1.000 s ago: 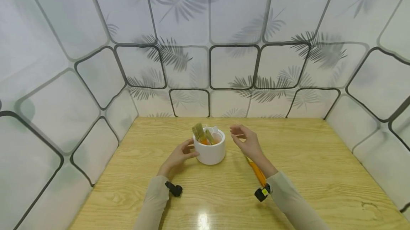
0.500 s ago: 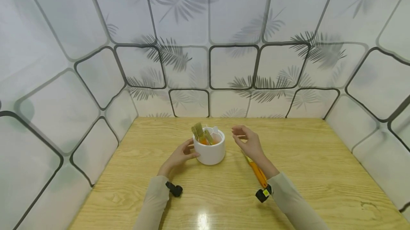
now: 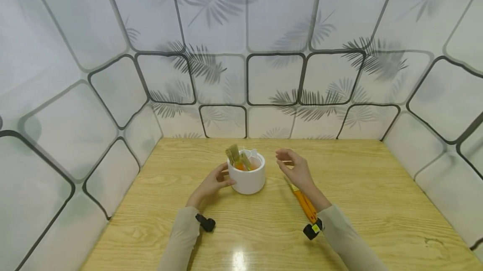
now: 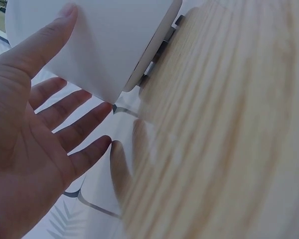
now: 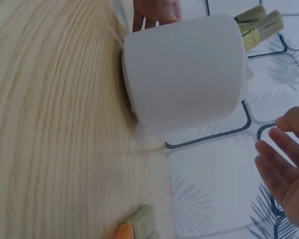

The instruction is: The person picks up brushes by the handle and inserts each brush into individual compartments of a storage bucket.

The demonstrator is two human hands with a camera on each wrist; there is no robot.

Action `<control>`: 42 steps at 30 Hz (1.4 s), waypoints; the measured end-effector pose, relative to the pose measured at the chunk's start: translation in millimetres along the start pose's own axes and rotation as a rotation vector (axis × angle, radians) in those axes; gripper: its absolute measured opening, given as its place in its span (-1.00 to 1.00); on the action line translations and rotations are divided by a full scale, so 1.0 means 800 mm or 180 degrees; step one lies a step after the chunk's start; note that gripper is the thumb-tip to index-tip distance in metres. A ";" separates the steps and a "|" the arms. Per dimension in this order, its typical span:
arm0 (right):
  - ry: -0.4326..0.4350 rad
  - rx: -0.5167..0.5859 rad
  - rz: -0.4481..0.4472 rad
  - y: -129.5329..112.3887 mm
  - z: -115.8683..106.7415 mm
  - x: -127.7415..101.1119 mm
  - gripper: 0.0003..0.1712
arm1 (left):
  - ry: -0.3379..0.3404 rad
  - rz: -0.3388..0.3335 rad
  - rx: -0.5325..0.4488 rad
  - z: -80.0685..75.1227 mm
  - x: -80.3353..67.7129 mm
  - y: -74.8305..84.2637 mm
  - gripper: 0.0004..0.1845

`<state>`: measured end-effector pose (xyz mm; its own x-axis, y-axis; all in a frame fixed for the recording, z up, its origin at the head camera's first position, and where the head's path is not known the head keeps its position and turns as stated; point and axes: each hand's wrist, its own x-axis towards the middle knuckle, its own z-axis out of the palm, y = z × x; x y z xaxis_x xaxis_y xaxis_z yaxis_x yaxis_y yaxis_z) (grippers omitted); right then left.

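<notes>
While the left hand (image 3: 209, 183) rests against the left side of the white cup (image 3: 247, 176), its fingers lie straight and spread, with the thumb laid on the cup's wall and nothing clasped. The right hand (image 3: 296, 167) hovers just to the right of the cup, apart from it, with its fingers loosely bent and holding nothing. The cup stands upright on the wooden counter (image 3: 362, 195) between the two hands, a little nearer the back wall than the front edge, and brushes (image 3: 237, 156) with pale bristles and orange handles stick up out of it. Under the right wrist an orange-handled brush (image 3: 302, 201) lies flat on the counter, pointing toward the cup. From the left wrist view the open palm fills the left side, the thumb tip (image 4: 65, 15) pressing the cup's white wall (image 4: 109, 45), a contact that the head view only hints at. From the right wrist view the cup's far side shows the left hand's fingertips (image 5: 157, 10) peeking over it, the bristle ends (image 5: 259, 25) jutting from the mouth, and the loose brush's bristle head (image 5: 142, 221) lying on the counter near the cup's base.
</notes>
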<state>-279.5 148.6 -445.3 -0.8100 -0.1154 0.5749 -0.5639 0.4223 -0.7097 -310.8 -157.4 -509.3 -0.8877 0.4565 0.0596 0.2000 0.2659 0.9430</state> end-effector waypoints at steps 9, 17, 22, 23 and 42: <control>-0.0003 -0.0015 0.0088 0.004 -0.003 -0.004 -0.73 | 0.0010 0.0063 0.0028 -0.001 -0.001 0.008 -0.20; 0.0014 0.0020 0.0033 -0.020 -0.010 -0.007 -0.72 | 0.0019 0.0012 0.0061 -0.002 -0.016 0.042 -0.27; 0.0033 0.0004 0.0032 -0.037 -0.015 -0.009 -0.73 | 0.0110 0.0085 0.0043 -0.001 -0.015 0.038 -0.30; 0.0035 -0.0003 0.0035 -0.038 -0.016 -0.009 -0.73 | 0.0129 0.0085 0.0007 -0.002 -0.013 0.033 -0.31; 0.0061 -0.0047 0.0115 -0.032 -0.018 -0.017 -0.75 | 0.0202 0.0117 -0.0014 -0.006 -0.002 0.001 -0.32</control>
<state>-252.1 152.7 -429.1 -0.8265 -0.0825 0.5569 -0.5318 0.4390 -0.7242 -311.1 -162.2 -506.9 -0.9043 0.4112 0.1147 0.2313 0.2462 0.9412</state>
